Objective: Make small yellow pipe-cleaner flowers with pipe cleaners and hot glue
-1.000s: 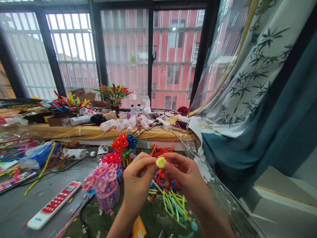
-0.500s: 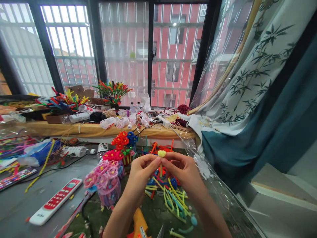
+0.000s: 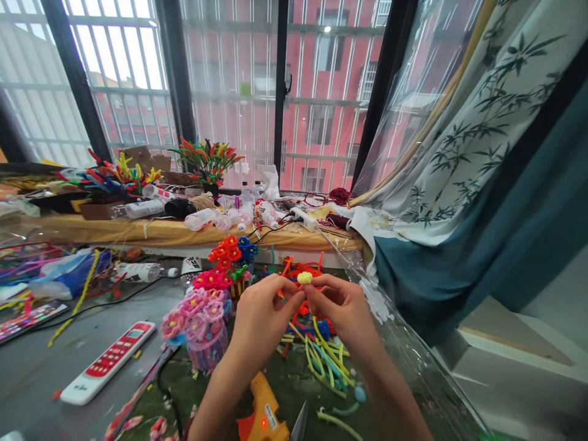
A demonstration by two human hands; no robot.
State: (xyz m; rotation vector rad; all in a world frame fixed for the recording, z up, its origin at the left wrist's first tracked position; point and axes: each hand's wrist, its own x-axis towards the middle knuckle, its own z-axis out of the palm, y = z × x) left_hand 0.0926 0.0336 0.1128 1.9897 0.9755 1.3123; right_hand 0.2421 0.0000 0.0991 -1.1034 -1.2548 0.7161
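A small pale yellow fuzzy piece (image 3: 304,278) is pinched between the fingertips of both hands, above the middle of the table. My left hand (image 3: 269,303) holds it from the left with thumb and forefinger. From the other side, my right hand (image 3: 337,300) grips it the same way. Behind and below the hands lie yellow and green fuzzy stems (image 3: 316,361), with red and blue ones farther back. An orange glue gun (image 3: 264,410) with a lit red light lies nearest me, beside the tip of a metal blade (image 3: 299,422).
Pink flowers in a purple pot (image 3: 206,331) stand left of my hands, with red and blue flowers (image 3: 229,250) behind. A white remote (image 3: 110,361) and a black cable lie farther left. Bottles crowd the sill (image 3: 184,236); a curtain hangs at the right.
The view has shifted slightly, so the sill and window sit higher. Both hands stay pinched on the yellow piece; the stem seen below it before is now hidden.
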